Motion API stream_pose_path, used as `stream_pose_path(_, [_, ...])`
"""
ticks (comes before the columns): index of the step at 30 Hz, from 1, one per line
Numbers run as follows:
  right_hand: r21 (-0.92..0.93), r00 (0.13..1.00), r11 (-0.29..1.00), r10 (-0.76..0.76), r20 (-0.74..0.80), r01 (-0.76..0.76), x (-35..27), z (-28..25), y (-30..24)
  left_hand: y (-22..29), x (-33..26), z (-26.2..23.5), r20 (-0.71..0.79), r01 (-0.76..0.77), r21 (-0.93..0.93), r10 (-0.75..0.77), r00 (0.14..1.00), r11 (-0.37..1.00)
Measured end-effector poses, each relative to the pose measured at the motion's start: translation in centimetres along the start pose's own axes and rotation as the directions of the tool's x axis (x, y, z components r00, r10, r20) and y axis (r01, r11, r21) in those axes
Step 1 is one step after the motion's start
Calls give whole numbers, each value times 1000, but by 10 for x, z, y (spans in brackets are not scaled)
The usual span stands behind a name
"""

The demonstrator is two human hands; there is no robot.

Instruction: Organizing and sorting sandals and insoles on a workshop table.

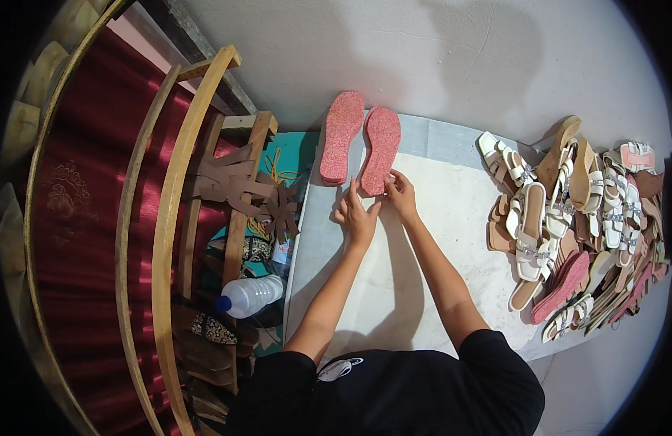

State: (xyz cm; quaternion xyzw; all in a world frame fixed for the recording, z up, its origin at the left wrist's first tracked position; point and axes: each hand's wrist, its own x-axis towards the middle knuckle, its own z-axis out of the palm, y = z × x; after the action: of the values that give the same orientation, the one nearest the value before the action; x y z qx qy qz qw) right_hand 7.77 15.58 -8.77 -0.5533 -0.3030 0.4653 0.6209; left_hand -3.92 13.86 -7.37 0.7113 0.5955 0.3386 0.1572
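Pink glittery soles point(380, 149) lie paired on the worktop point(452, 218); the left hand point(356, 216) and right hand point(400, 193), fingers loosely apart, square up one heel, which probably needs gentle nudging.

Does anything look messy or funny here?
The white strappy sandals and loose soles lie in a jumbled heap on the right of the pale work sheet, tipped every which way. The two pink speckled soles by the left hand and right hand lie neatly side by side.
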Motion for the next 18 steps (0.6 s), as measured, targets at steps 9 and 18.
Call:
stream_pose_path(9, [-18, 1000, 1000, 23, 12, -22, 14, -1, -3, 17, 10, 8, -15, 119, -1, -119, 993, 993])
stream_pose_path(18, [-65, 1000, 998, -9, 27, 10, 20, -7, 1, 19, 10, 16, -20, 126, 86, -125, 992, 988])
